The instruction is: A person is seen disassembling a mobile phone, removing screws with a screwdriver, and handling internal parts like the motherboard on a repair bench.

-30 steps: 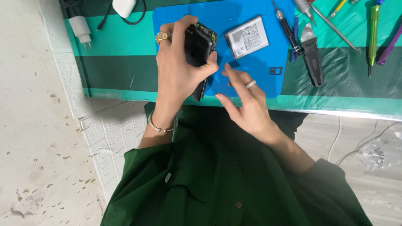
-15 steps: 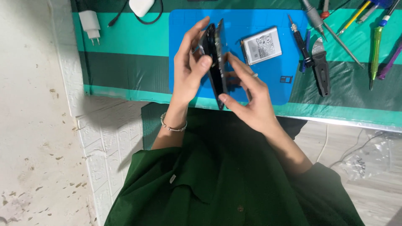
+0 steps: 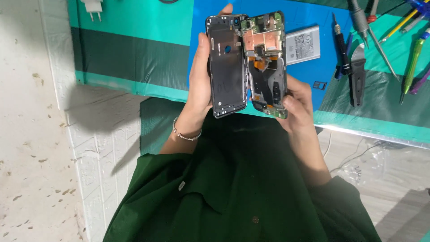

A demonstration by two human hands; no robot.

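My left hand (image 3: 200, 85) grips a black phone back cover (image 3: 227, 67), its inner side facing me. Right beside it, my right hand (image 3: 299, 105) holds the opened phone body (image 3: 267, 62), with its copper shield, orange flex cable and green circuit board showing. The two halves are side by side and touch along one long edge, like an open book. Both are held above the blue work mat (image 3: 309, 67). A grey battery (image 3: 303, 45) lies flat on the mat just behind the phone body.
On the green table cover (image 3: 134, 54) lie a black screwdriver (image 3: 341, 45), a black pry tool (image 3: 357, 76), several more screwdrivers and pens at the far right, a small SIM tray (image 3: 320, 84) and a white charger plug (image 3: 93, 7). My green sleeves fill the lower view.
The phone was held closed and edge-on; now its back cover has swung away from the body and both inner faces show. The camera has also shifted.
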